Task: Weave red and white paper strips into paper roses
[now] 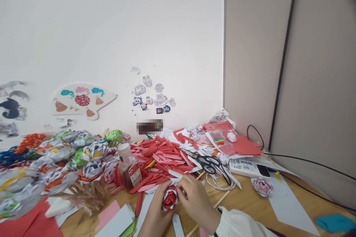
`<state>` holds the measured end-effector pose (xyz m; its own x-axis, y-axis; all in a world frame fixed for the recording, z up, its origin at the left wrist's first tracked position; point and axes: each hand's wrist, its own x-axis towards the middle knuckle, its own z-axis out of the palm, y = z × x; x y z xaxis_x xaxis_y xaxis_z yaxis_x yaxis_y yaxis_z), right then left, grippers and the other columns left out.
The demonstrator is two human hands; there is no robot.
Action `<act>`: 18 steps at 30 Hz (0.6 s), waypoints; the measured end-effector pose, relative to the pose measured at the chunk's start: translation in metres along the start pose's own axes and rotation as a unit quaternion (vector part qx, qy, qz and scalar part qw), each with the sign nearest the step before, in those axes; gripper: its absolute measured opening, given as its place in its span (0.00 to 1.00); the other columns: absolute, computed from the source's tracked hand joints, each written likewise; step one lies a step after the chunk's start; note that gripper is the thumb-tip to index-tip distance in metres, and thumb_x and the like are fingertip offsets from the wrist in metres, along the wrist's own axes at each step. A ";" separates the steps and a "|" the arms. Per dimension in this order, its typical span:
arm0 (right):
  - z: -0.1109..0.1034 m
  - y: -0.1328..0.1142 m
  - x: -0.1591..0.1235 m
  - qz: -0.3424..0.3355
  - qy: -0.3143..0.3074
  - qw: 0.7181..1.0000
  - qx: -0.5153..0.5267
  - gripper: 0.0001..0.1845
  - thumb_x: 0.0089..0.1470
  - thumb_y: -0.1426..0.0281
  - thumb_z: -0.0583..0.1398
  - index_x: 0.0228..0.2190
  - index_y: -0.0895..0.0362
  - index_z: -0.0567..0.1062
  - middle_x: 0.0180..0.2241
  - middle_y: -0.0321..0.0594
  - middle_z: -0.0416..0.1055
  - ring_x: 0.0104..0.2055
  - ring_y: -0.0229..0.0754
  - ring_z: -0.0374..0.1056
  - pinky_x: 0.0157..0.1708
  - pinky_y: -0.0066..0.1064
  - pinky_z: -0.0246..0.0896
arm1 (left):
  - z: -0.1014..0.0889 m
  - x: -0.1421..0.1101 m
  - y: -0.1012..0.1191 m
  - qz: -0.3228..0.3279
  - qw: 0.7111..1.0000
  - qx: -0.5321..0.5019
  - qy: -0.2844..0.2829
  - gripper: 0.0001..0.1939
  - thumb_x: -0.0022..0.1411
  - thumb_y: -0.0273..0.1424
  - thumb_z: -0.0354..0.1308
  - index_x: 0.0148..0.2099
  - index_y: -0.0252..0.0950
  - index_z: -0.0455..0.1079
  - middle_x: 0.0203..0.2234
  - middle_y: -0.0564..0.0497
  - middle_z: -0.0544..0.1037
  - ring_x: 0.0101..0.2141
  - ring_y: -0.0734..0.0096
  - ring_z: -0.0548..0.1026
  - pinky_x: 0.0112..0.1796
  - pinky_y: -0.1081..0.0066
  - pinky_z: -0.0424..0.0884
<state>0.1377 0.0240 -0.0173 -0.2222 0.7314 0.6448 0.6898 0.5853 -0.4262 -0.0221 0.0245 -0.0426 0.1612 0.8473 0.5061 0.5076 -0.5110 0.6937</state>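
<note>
A red folded paper flower [170, 197] with some white print sits between my two hands near the bottom middle. My left hand [155, 214] cups it from the left, fingers curled around its side. My right hand [196, 202], in a white sleeve, presses on it from the right with bent fingers. Just behind the hands lies a heap of folded red paper strips [160, 159]. Black-handled scissors [209, 163] lie to the right of that heap.
A pile of finished paper flowers [55, 163] fills the left of the wooden table [244, 203]. A glue bottle [129, 166], pearl string [219, 183], calculator [246, 167], loose paper flower [262, 186], red sheets [236, 142], white paper [289, 207] and cables [311, 161] lie around.
</note>
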 end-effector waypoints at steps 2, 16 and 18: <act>0.000 -0.001 -0.001 -0.017 -0.001 0.999 -0.029 0.08 0.49 0.81 0.56 0.26 0.57 0.67 0.29 0.36 0.67 0.33 0.40 0.61 0.32 0.29 0.51 | 0.000 0.000 -0.001 -0.003 1.000 0.001 -0.008 0.29 0.44 0.18 0.53 0.52 0.37 0.64 0.50 0.41 0.72 0.51 0.55 0.69 0.53 0.54 0.63; -0.009 -0.005 0.004 0.054 0.018 0.992 0.110 0.08 0.46 0.81 0.57 0.25 0.56 0.69 0.27 0.34 0.67 0.32 0.38 0.63 0.32 0.26 0.53 | -0.003 0.000 0.005 0.000 1.000 -0.010 -0.017 0.31 0.42 0.17 0.52 0.52 0.37 0.65 0.50 0.42 0.72 0.52 0.56 0.69 0.53 0.55 0.62; -0.007 -0.005 0.005 0.078 0.019 0.986 0.144 0.09 0.44 0.82 0.56 0.24 0.57 0.70 0.27 0.34 0.68 0.31 0.37 0.63 0.31 0.25 0.53 | -0.004 0.000 0.007 -0.004 1.000 -0.013 -0.026 0.31 0.42 0.17 0.52 0.52 0.37 0.65 0.50 0.42 0.72 0.51 0.56 0.69 0.53 0.55 0.62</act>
<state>0.1384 0.0225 -0.0073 -0.0984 0.8102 0.5778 0.4879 0.5453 -0.6816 -0.0218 0.0204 -0.0355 0.2006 0.8574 0.4740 0.4862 -0.5072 0.7116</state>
